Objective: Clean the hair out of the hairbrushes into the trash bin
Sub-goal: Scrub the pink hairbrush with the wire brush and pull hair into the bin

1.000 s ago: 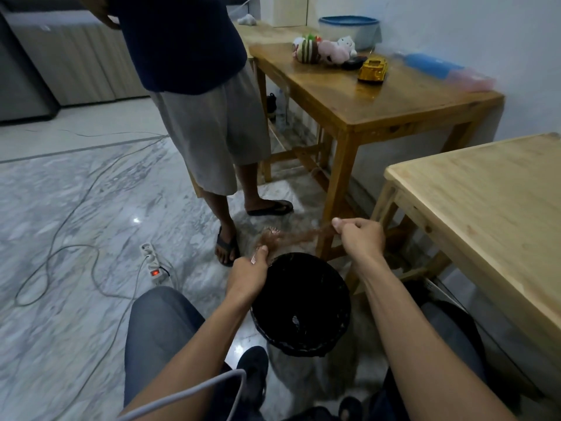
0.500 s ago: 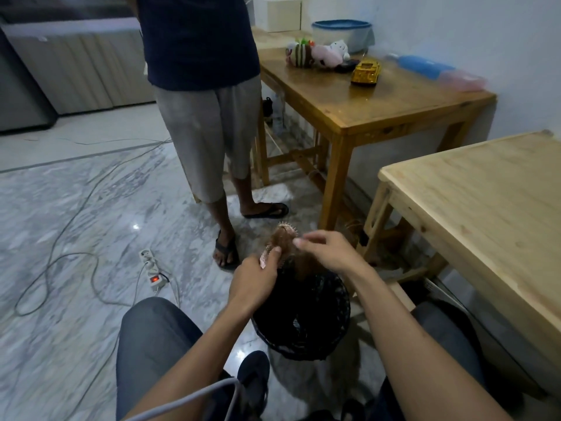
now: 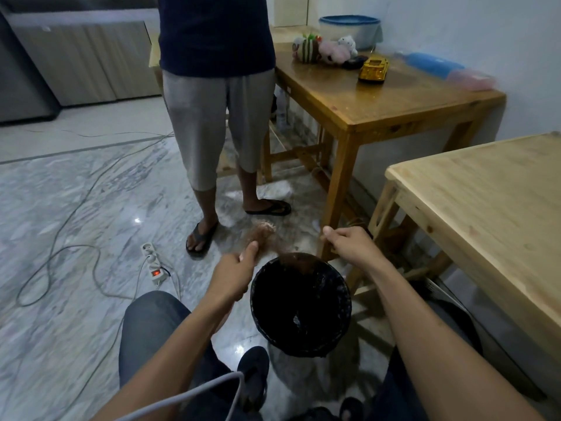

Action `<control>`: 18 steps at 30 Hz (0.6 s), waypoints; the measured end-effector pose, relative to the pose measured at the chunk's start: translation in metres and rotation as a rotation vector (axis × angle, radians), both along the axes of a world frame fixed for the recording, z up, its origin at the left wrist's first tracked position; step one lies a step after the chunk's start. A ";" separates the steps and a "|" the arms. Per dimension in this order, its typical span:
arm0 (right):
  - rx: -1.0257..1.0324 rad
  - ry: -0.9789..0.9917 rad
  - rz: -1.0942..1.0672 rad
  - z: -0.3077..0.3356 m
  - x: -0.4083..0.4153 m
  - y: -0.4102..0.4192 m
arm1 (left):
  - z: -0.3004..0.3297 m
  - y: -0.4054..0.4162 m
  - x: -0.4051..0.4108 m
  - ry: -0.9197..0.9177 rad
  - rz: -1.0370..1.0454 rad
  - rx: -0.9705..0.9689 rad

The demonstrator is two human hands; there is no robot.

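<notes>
My left hand (image 3: pixel 233 271) grips the handle of a hairbrush (image 3: pixel 261 233) whose round bristled head, matted with brown hair, sticks up just beyond the far left rim of the black trash bin (image 3: pixel 343 311). My right hand (image 3: pixel 349 244) is pinched shut above the bin's far right rim. Whether it holds strands of hair is too blurred to tell. A thin haze of brown hair hangs between the brush and the bin's far rim. The bin stands on the floor between my knees.
A person in grey shorts and sandals (image 3: pixel 218 132) stands just beyond the bin. A power strip (image 3: pixel 151 262) and cables lie on the marble floor at left. A dark wooden table (image 3: pixel 394 104) with toys is behind; a pale wooden table (image 3: pixel 485 214) is at right.
My right hand went from the brush head back out to the right, pinched shut. The left hand and brush stayed near the bin's far left rim.
</notes>
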State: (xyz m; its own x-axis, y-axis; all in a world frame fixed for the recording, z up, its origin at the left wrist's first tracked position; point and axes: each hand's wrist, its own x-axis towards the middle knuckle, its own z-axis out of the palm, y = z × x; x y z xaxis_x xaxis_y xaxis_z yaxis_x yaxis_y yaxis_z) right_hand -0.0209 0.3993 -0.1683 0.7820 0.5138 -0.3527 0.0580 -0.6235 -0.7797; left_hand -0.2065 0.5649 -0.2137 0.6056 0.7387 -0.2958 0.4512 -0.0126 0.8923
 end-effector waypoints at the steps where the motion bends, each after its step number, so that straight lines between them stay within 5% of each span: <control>1: 0.024 0.009 0.030 0.002 -0.003 0.005 | 0.003 -0.004 0.004 0.002 -0.020 0.031; 8: 0.210 0.145 0.120 -0.009 -0.015 0.021 | 0.008 -0.023 0.023 0.056 -0.129 0.182; 18: 0.055 -0.060 -0.432 0.003 0.000 0.003 | 0.002 -0.031 0.014 0.085 -0.226 0.186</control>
